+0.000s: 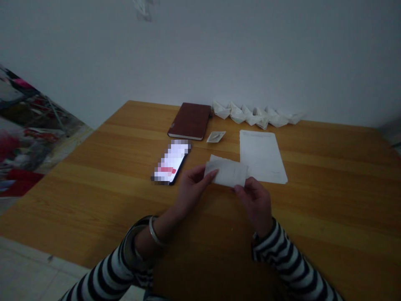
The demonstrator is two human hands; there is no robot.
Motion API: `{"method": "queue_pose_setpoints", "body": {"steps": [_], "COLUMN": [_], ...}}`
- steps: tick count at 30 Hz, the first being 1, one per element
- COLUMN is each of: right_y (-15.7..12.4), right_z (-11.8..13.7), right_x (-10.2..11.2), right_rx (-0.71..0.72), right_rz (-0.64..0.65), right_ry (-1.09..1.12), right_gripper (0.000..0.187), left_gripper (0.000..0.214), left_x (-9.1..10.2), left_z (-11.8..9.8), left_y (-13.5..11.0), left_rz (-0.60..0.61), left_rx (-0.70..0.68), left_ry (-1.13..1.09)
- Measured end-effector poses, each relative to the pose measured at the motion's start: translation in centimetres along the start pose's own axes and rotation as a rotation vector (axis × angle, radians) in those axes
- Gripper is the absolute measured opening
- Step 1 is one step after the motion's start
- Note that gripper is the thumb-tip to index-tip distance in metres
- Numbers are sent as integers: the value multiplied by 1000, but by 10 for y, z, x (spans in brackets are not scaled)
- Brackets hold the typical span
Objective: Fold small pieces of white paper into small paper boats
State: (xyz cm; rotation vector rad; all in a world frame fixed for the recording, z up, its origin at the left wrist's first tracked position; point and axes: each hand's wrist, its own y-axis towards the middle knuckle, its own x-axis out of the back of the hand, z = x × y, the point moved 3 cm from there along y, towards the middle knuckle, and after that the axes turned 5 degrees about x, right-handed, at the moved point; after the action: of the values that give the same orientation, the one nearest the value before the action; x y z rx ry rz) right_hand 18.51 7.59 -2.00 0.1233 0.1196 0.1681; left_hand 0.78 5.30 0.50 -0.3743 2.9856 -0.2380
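A folded white paper (pixel 227 172) is held just above the wooden table (pixel 94 175), in front of me. My left hand (pixel 191 188) pinches its left end between thumb and fingers. My right hand (pixel 257 202) grips its lower right corner, fingers closed. Both sleeves are black-and-white striped, and a bangle sits on my left wrist. A flat white sheet (pixel 262 155) lies just beyond the folded paper, to the right.
A lit phone (pixel 172 163) lies left of my hands. Behind it are a dark red notebook (pixel 190 121) and a small folded paper piece (pixel 216 136). Several white folded paper boats (pixel 255 115) line the wall. The table's left edge drops to a tiled floor.
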Motion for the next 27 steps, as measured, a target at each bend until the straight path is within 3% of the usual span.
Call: {"method": "queue_pose_setpoints", "body": {"steps": [6, 14, 27], "right_y": [-2, -6, -9], "right_z": [0, 1, 7], "right_x": [-3, -7, -6], "right_rx": [-72, -51, 54], "right_rz": [-177, -188, -179], "right_ry": [33, 101, -58], "right_gripper": [30, 30, 26], "left_gripper": [84, 41, 33], "left_x": [-11, -17, -21], "left_z": [0, 16, 16], "left_y": [-6, -8, -15], "left_rz": [11, -41, -65], "left_rx": [-8, 81, 86], "left_ry": [-100, -96, -94]}}
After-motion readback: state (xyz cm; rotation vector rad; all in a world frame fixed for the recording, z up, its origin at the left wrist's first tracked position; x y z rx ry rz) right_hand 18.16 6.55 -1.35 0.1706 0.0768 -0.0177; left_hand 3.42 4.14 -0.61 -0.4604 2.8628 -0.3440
